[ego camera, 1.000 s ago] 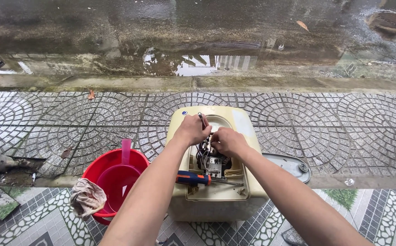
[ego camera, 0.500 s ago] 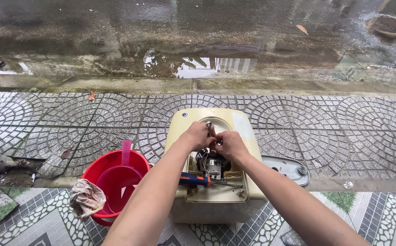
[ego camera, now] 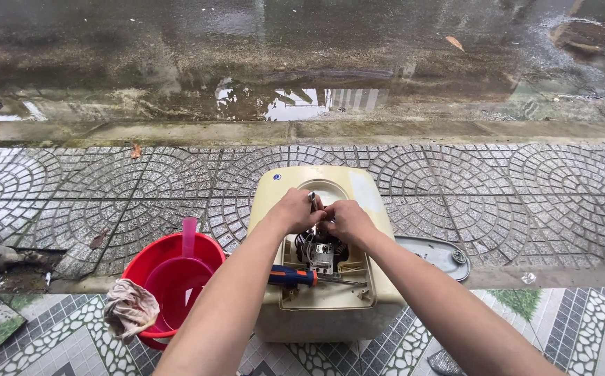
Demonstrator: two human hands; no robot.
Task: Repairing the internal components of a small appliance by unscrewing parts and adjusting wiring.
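Note:
A cream, box-shaped appliance [ego camera: 358, 191] lies on the paving with its cover off, showing wires and a small metal part [ego camera: 321, 256] inside the opening. My left hand [ego camera: 293, 209] and my right hand [ego camera: 346, 219] meet over the top of that opening. The left hand's fingers pinch a thin metal tool or rod [ego camera: 311, 198]; the right hand's fingers close on wires beside it. A screwdriver with an orange and blue handle [ego camera: 293, 276] rests across the open compartment, below the hands.
A red bucket [ego camera: 142, 261] holding a pink scoop [ego camera: 177, 278] stands left of the appliance, a dirty rag [ego camera: 130, 308] draped on its rim. The grey cover plate [ego camera: 438, 256] lies to the right. Wet road and puddle lie beyond the kerb; broken paving at left.
Both hands have shifted slightly up toward the top of the opening and drawn closer together. The appliance, bucket and screwdriver stay put.

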